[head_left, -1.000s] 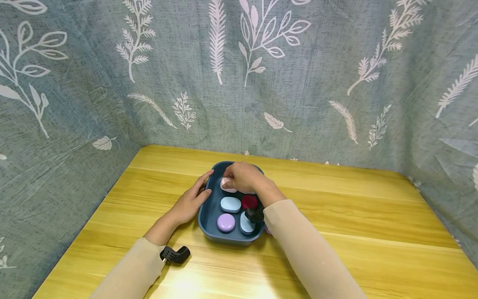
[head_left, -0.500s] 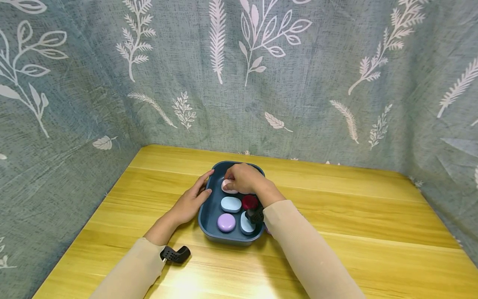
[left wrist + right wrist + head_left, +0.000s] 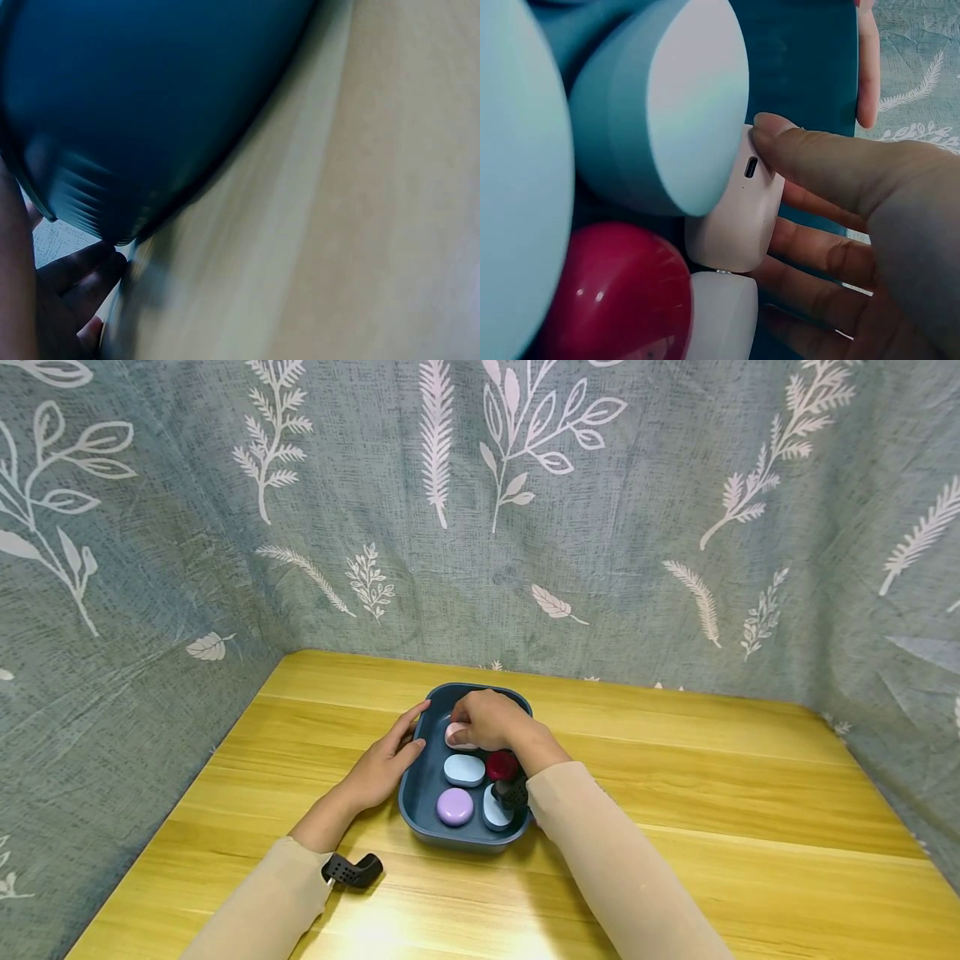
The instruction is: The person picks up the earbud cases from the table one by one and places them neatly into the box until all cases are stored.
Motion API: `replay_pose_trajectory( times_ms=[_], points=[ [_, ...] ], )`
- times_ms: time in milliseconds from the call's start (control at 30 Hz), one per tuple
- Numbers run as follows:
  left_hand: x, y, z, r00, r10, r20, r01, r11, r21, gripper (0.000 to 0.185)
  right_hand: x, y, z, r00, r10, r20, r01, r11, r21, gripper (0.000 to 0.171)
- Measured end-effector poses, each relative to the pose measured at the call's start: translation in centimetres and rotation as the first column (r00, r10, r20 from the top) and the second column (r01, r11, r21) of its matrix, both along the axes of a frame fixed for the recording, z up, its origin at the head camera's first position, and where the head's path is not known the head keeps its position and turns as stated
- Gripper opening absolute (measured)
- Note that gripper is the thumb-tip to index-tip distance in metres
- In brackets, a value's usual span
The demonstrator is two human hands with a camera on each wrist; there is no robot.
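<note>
A dark blue tray (image 3: 411, 793) sits mid-table and holds several small rounded cases. My right hand (image 3: 489, 718) reaches into its far end and pinches a pale pink case (image 3: 454, 737). In the right wrist view my thumb presses the pink case (image 3: 739, 210) by its charging port, with my fingers (image 3: 817, 251) curled beside it. Nearby lie a light blue case (image 3: 463, 770), a red case (image 3: 501, 765), a purple case (image 3: 454, 807) and a second light blue case (image 3: 493, 810). My left hand (image 3: 386, 764) rests with straight fingers against the tray's left wall (image 3: 150, 97).
The yellow wooden table (image 3: 675, 793) extends wide to the right and in front of the tray. Grey leaf-patterned cloth (image 3: 525, 527) walls off the back and both sides. A black wrist mount (image 3: 352, 870) sits by my left sleeve.
My right hand has settled slightly lower into the tray's far end with the pink case. The left hand and the other cases have not moved.
</note>
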State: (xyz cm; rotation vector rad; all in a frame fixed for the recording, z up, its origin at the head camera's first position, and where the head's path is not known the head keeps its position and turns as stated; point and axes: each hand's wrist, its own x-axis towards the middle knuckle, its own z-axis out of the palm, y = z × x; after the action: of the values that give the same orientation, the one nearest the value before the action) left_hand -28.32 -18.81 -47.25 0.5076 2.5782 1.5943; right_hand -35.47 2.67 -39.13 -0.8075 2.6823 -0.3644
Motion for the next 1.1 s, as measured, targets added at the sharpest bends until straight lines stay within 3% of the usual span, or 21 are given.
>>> replay_pose_trajectory(
  times_ms=[1100],
  points=[
    [-0.01, -0.06, 0.00, 1.000, -0.009, 0.005, 0.008, 1.000, 0.006, 0.058, -0.31, -0.14, -0.22, 1.000, 0.024, 0.019, -0.024, 0.999, 0.030, 0.042]
  ],
)
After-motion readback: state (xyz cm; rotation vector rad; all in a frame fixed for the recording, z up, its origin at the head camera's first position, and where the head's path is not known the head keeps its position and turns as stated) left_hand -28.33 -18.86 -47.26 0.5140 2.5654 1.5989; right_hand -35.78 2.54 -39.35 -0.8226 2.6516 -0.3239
